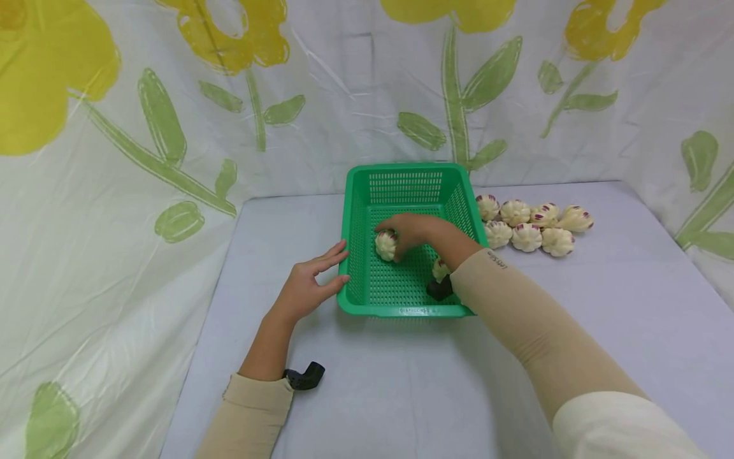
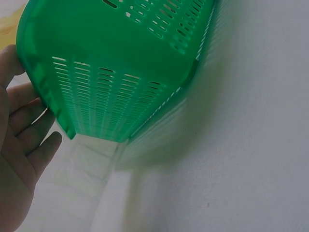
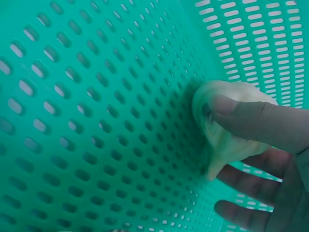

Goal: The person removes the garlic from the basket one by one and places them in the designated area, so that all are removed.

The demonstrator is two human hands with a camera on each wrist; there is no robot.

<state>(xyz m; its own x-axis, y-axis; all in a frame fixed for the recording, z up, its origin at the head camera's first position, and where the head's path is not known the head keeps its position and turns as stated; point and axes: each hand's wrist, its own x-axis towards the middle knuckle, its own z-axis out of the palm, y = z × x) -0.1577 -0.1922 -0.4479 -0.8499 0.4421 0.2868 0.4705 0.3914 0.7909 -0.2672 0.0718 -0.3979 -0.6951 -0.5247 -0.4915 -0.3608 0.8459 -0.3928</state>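
My right hand (image 1: 414, 231) is down inside the green plastic basket (image 1: 413, 311) and grips a garlic bulb (image 1: 387, 245) near its left side. In the right wrist view, the thumb presses on the pale bulb (image 3: 236, 125) and the fingers lie on its other side, close to the perforated floor. Under the right forearm, a second garlic bulb (image 1: 440, 269) lies in the basket, partly covered by the sleeve and the black wrist camera. My left hand (image 1: 306, 290) touches the basket's left rim with spread, fairly straight fingers; the left wrist view shows them beside the green wall (image 2: 106, 72).
Several garlic bulbs (image 1: 526, 237) with purple streaks lie in two rows on the white tabletop (image 1: 619, 306), right of the basket. Behind the table hangs a white curtain (image 1: 355, 95) with yellow flowers.
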